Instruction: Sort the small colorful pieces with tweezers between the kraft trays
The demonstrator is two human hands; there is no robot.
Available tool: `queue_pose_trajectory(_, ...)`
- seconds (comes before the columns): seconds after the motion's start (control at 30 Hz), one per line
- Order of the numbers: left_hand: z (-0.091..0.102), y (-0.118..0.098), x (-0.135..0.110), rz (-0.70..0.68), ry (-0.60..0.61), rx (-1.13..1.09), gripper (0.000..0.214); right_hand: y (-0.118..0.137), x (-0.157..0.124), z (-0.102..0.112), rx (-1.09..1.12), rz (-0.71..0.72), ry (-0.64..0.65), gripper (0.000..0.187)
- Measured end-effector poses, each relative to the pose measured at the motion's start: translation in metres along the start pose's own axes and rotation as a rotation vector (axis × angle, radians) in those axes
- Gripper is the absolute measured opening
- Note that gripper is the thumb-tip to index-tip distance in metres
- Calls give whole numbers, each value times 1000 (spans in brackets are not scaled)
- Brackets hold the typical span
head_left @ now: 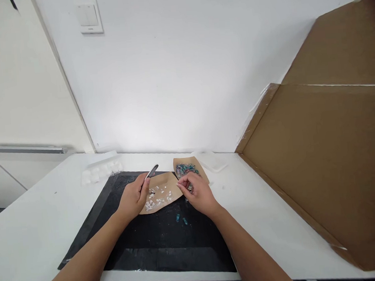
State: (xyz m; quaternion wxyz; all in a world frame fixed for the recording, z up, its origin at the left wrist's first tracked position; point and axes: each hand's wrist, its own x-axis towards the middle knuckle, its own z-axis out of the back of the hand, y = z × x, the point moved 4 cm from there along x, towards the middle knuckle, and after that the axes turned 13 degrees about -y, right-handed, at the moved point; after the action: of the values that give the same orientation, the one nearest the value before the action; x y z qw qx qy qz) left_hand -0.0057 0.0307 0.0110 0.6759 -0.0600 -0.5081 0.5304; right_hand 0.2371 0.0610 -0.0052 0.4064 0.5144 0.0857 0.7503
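My left hand [135, 196] is closed around a slim tool with a dark, pointed end and a pale edge [152, 170]; its exact kind is unclear. Just beside that hand, a brown paper tray [166, 181] holds scattered white flakes [150, 204]. My right hand [197, 194] has thumb and fingertips pinched together at the tray's right edge. Whatever those fingers hold, if anything, is too small to make out. Behind the right hand stands a second brown paper tray [198, 162] with a heap of blue-green and purple pieces [186, 169], partly covered by the hand.
A black mat [163, 236] lies under the hands, with two small teal pieces [185, 221] on it. At the back left is a clear compartment box [101, 170]; a clear plastic lid or tray [214, 162] is at the back right. Large cardboard [327, 159] leans on the right.
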Motion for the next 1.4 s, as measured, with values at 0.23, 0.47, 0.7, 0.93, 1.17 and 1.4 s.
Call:
queue_pose_trajectory(0.23,3,-10,0,27,-27,-71,37,10,-1,0,11,0,41,9)
queue_pose_trajectory(0.47,3,-11,0,46,33,-127,43,17,-4,-1,11,-28,78,10)
queue_pose_trajectory(0.7,5,-12,-3,163,25,-190,38,19,-4,0,-31,-58,112,12)
queue_pose_trajectory(0.93,9,-12,-3,198,9,-206,31,29,-5,3,16,-5,126,7)
queue_pose_trajectory(1.17,9,-13,-3,192,30,-220,32,32,-7,8,78,38,31,4)
queue_pose_trajectory(1.4,8,-12,-2,149,48,-169,35,25,-4,5,-71,-36,90,6)
